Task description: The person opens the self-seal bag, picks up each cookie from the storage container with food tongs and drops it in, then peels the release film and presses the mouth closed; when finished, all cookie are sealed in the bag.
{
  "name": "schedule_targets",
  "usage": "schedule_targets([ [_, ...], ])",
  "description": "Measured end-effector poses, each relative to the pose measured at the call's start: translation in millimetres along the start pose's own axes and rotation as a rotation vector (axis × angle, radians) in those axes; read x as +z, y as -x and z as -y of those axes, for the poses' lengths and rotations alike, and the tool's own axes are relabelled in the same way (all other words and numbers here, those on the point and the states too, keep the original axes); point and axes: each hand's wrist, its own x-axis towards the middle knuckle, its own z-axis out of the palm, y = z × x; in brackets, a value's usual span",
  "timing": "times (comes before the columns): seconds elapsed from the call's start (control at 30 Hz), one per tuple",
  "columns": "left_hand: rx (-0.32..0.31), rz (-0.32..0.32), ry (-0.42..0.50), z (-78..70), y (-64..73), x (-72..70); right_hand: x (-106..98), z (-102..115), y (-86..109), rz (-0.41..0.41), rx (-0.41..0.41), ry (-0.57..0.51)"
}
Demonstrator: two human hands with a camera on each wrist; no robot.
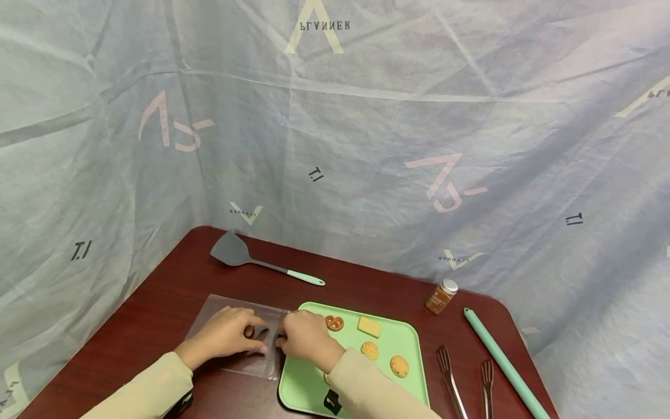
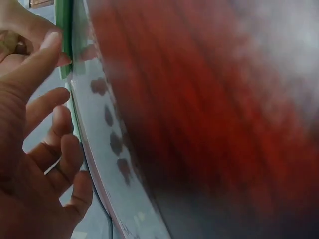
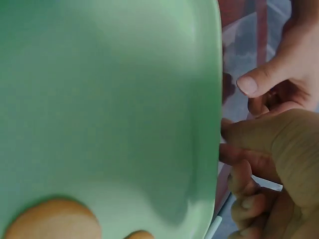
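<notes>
A clear plastic bag (image 1: 250, 365) lies flat on the dark red table, its right side meeting a light green tray (image 1: 306, 387). My left hand (image 1: 230, 333) is over the bag with thumb and fingers bent and apart, nothing seen between them. At the bag's right edge, beside the tray's rim, my right hand (image 1: 309, 337) pinches the plastic between thumb and forefinger. Close together in the right wrist view are the right hand (image 3: 279, 159) and left hand (image 3: 289, 74). On the tray are a pretzel (image 1: 334, 323), a rectangular cracker (image 1: 369, 326), a swirl cookie (image 1: 369, 350) and a round cookie (image 1: 399, 366).
Behind the bag lies a grey spatula (image 1: 232, 250) with a pale green handle. A small jar (image 1: 441, 297) stands past the tray's far right corner. Two slotted metal utensils (image 1: 446, 366) and a long teal stick (image 1: 502, 361) lie at the right. Hanging cloth (image 1: 335, 145) surrounds the table.
</notes>
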Motion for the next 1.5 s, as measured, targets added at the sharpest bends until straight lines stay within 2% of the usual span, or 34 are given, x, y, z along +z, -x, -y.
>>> schedule_targets([
  [0.1, 0.016, -0.012, -0.070, 3.5, -1.2, 1.1, 4, 2, -2.3, 0.004, 0.016, 0.102],
  [0.2, 0.026, -0.017, -0.075, 5.5, -1.1, 0.5, 6, 2, -3.1, 0.019, 0.020, 0.146],
  [0.43, 0.005, -0.031, -0.046, 7.0, -1.9, -1.2, 6, 0, -3.3, -0.003, 0.011, 0.105],
  [0.87, 0.017, -0.143, -0.103, 0.8, -5.3, 2.2, 0, 2, -1.7, 0.035, 0.035, 0.092],
  [0.93, -0.006, -0.138, -0.080, -0.1, -4.9, 1.4, 1, 2, -2.3, 0.040, 0.037, 0.098],
  [1.03, -0.048, -0.126, 0.000, -0.8, -4.6, -2.2, 4, 1, -3.1, 0.042, 0.040, 0.103],
  [1.13, -0.085, -0.118, 0.125, -0.3, -3.8, -9.5, 6, 1, -4.6, 0.044, 0.042, 0.095],
  [1.27, -0.103, -0.110, 0.264, -0.5, -3.0, -20.3, 6, -2, -5.6, 0.049, 0.060, 0.059],
  [1.37, -0.104, -0.103, 0.294, -0.3, -2.3, -24.3, 5, -4, -4.5, 0.036, 0.071, 0.020],
  [1.5, -0.095, -0.106, 0.285, -0.3, -1.6, -23.4, -2, -12, 3.7, -0.002, 0.066, -0.150],
])
